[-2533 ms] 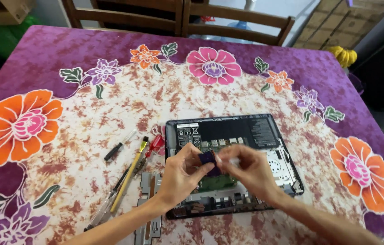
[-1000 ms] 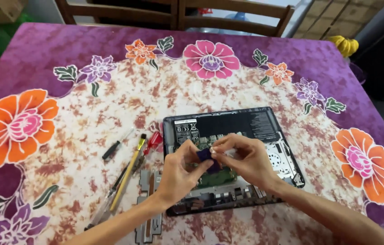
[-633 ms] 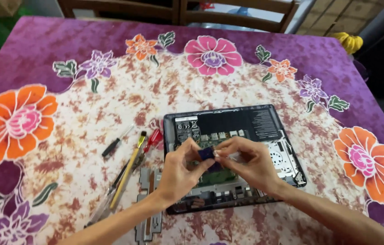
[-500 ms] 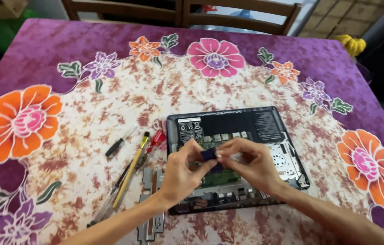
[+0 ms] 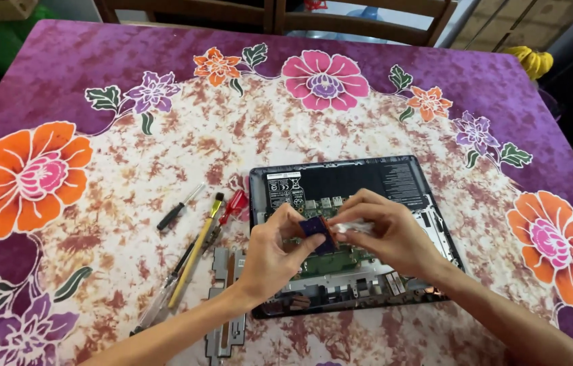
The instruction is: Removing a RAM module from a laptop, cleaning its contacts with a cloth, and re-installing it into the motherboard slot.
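An opened laptop [image 5: 367,179] lies bottom-up on the flowered tablecloth, its black battery and green circuit board exposed. Above the board, my left hand [image 5: 276,254] pinches a small dark blue square part [image 5: 317,229] with a copper-coloured edge. My right hand [image 5: 388,234] meets it from the right, holding a small white object [image 5: 351,228] against the part. Both hands hover over the laptop's middle, and they hide part of the board.
Left of the laptop lie a black-handled screwdriver [image 5: 176,209], a yellow-handled tool [image 5: 196,249], a red-handled tool [image 5: 233,205] and a grey metal bracket [image 5: 227,298]. Wooden chairs [image 5: 273,12] stand behind the table's far edge. A yellow object [image 5: 534,61] sits at the far right corner.
Both hands stay together over the laptop with the blue part between them. Only the camera has shifted slightly.
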